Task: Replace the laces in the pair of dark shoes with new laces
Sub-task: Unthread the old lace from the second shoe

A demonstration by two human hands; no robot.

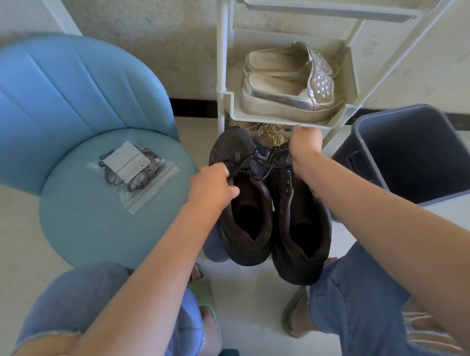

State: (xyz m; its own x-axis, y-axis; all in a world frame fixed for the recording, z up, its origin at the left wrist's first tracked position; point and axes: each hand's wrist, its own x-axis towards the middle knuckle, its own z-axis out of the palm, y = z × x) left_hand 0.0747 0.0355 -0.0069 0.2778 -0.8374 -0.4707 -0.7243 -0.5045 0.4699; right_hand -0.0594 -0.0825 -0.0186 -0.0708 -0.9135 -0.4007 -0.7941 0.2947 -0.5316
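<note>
The left hand (214, 187) pinches the tongue and old laces (248, 164) of the left dark shoe (248, 226), and the right hand (305, 146) is clamped on the top of the right dark shoe (301, 234) just beside it. Both shoes hang in the air between the knees, toes toward twelve o'clock, sides touching. Held only by soft upper parts, either shoe could slip or swing into the rack (223, 62) at twelve o'clock. The lace ends of the two shoes look crossed, so pulling the shoes apart may tighten a knot. At ten o'clock the bag of new laces (134, 174) lies on the seat of the blue chair (86, 224), and shoes set down there carelessly could push it off. Counted: two hands, two dark shoes, one bag, one chair, one rack holding two silver shoes (285, 90) at one o'clock, one bin (416, 157) at three o'clock.
</note>
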